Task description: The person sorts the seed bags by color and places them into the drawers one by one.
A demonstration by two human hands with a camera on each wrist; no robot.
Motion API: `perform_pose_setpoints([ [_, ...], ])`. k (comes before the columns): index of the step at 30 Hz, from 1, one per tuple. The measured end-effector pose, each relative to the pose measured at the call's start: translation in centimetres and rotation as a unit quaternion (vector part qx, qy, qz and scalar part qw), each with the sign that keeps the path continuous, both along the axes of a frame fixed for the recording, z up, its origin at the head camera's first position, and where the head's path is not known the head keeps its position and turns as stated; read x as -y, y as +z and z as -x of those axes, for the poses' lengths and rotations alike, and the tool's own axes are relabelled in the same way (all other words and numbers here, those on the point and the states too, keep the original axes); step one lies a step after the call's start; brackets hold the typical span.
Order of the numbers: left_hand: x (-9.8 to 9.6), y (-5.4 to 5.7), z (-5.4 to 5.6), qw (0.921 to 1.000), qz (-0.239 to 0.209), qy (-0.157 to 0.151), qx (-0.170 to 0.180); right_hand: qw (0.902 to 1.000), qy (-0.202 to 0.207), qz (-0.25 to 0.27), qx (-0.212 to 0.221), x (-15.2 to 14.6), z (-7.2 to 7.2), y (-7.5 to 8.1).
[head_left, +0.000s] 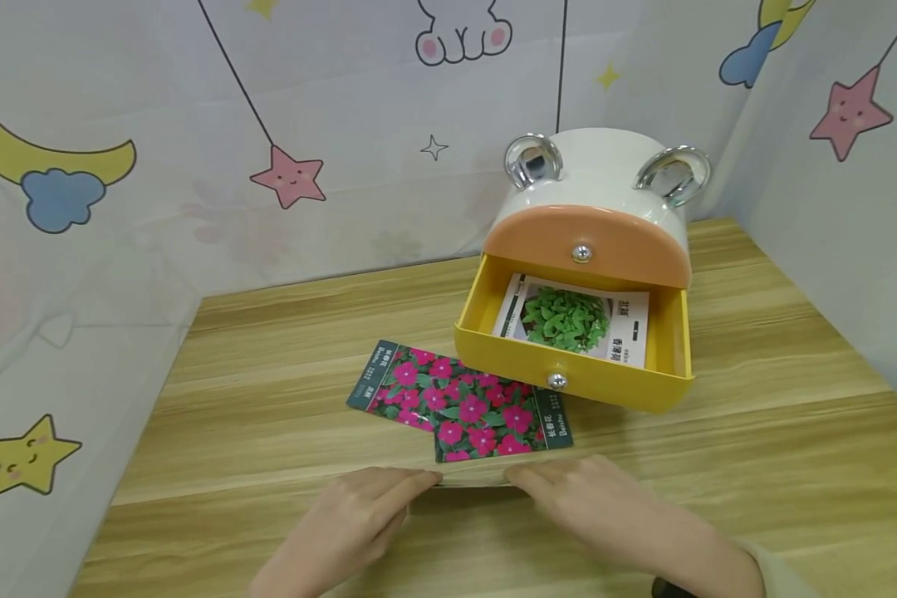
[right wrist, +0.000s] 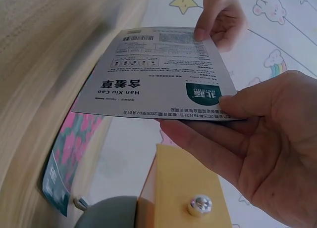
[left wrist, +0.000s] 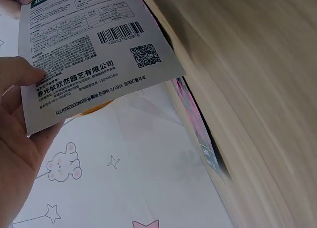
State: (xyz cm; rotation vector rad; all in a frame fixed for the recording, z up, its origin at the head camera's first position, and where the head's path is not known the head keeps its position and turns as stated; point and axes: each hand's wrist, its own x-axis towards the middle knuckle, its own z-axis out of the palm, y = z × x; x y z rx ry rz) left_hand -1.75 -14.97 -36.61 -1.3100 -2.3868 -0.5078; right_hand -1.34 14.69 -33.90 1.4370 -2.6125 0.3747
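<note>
Both hands hold one seed packet [head_left: 475,475], seen nearly edge-on in the head view. My left hand [head_left: 359,508] pinches one end, with the thumb on the printed back [left wrist: 94,45]. At the other end my right hand [head_left: 601,502] pinches the packet between thumb and fingers; its thumb lies beside the green logo [right wrist: 203,93]. A barcode, a QR code and rows of small print cover this pale back side. Just beyond the hands, two seed packets with pink flowers [head_left: 486,419] lie overlapping on the table.
Behind stands a white animal-shaped box [head_left: 605,166] with silver ears and an orange upper front [head_left: 538,232]. Its yellow drawer [head_left: 605,382] is pulled out, holding a packet picturing green leaves [head_left: 566,320]. A patterned white cloth [head_left: 374,166] hangs behind the wooden table [head_left: 254,382].
</note>
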Motion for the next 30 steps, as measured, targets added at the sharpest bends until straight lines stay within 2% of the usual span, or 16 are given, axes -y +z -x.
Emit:
perform_pose_setpoints([
  [5, -0.6, 0.7, 0.0, 0.9997, -0.021, -0.011, -0.003, 0.9992, -0.010, 0.039, -0.008, -0.8, -0.3, 0.6],
  [12, -1.5, 1.9, -0.3, 0.9994, -0.034, 0.006, 0.005, 0.9967, -0.019, 0.060, -0.051, -1.7, -0.8, 1.2],
  [18, -2.0, 2.3, -0.4, 0.9988, -0.047, -0.009, -0.012, 0.9936, -0.031, 0.083, -0.070, -2.2, -1.1, 1.3],
  [26, -2.5, 2.7, -0.4, 0.9973, -0.066, -0.012, -0.029, 0.9874, -0.030, 0.126, -0.091, -3.2, -1.4, 1.2],
  [30, -2.7, 3.3, -0.5, 0.9984, -0.056, -0.001, -0.010, 0.9850, -0.024, 0.142, -0.096, -3.8, -1.4, 1.3],
])
